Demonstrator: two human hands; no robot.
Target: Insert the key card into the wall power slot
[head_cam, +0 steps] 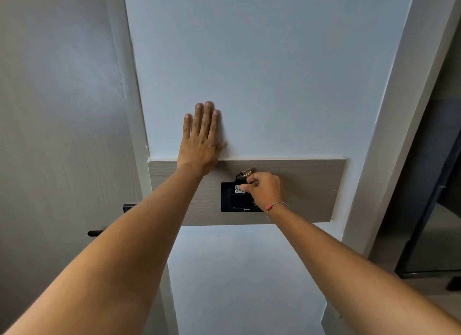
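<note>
- We see the key card (240, 189), dark with a white label, standing upright against the black wall power slot (230, 197), its long axis running from 12 to 6 o'clock
- Its lower part sits in front of or inside the slot unit; we cannot tell how deep it goes
- The label carries handwritten digits that read roughly "40"; the rest is covered by the fingers (245, 190)
- A metal key ring (247, 172) with a short black strap rises from the card's top end, toward 12 o'clock
- Our right hand (265, 191) is closed on the card's upper right part, thumb and forefinger pinching it, the other fingers curled in
- A thin cord bracelet (275, 206) with a red bead circles the right wrist
- Our left hand (200, 140) lies flat and open on the pale wall (274, 72), fingers together and pointing to 12 o'clock, holding nothing; its heel rests on the top edge of the wooden panel (311, 185)
- The slot unit is set into that panel, at about 4 o'clock from the left hand
- Small pale lettering shows on the unit's bottom edge, too small for us to read
- At 9 o'clock from the slot stands a wood-grain door (62, 110) with a black handle (96, 233)
</note>
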